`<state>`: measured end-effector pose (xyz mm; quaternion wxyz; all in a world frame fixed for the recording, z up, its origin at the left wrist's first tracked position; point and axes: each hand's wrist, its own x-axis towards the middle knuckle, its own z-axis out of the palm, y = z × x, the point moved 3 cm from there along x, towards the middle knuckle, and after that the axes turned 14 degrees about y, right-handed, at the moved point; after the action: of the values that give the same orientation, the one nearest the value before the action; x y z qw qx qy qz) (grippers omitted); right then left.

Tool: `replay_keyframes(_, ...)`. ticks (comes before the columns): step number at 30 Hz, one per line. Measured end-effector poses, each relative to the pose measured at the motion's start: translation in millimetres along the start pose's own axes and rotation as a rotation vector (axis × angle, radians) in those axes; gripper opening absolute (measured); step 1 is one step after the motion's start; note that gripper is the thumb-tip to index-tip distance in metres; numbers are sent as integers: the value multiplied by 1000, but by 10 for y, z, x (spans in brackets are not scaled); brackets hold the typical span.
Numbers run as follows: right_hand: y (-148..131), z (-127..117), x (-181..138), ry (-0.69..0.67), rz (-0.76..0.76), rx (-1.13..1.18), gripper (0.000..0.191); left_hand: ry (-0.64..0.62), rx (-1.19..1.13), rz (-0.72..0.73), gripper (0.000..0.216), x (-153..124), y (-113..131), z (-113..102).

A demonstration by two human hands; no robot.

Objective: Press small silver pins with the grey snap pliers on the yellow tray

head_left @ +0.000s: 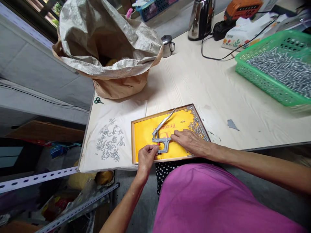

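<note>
A grey metal hand press [165,144] with a long raised lever lies over a shallow tray [132,142] lined in yellow. My left hand [147,157] is at the press's jaw, thumb and forefinger pinched together. Whatever sits between those fingertips is too small to make out. On the other side, my right hand [188,140] has its fingers curled at the right end of the press's frame, gripping it. Small silver spring-like metal pieces [198,127] lie along the tray's right side, partly behind my right hand and wrist.
Left of the tray, similar metal pieces [110,142] are scattered on a white cloth. Small green-handled scissors [97,100] lie near the table's left edge. Behind stand a large woven sack [121,84], a metal mug [167,47] and a kettle [201,19]. A green basket [263,85] holds many pieces.
</note>
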<state>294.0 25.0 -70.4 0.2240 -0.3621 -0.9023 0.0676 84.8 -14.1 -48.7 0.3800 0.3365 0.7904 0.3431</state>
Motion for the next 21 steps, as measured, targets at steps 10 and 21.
replay_keyframes(10,-11,15,4,-4,-17,16,19,-101,275,122,39,12,31,-36)
replay_keyframes(21,-42,-94,108,-33,-72,-74,10,-52,392,216,25,-2,-26,-59)
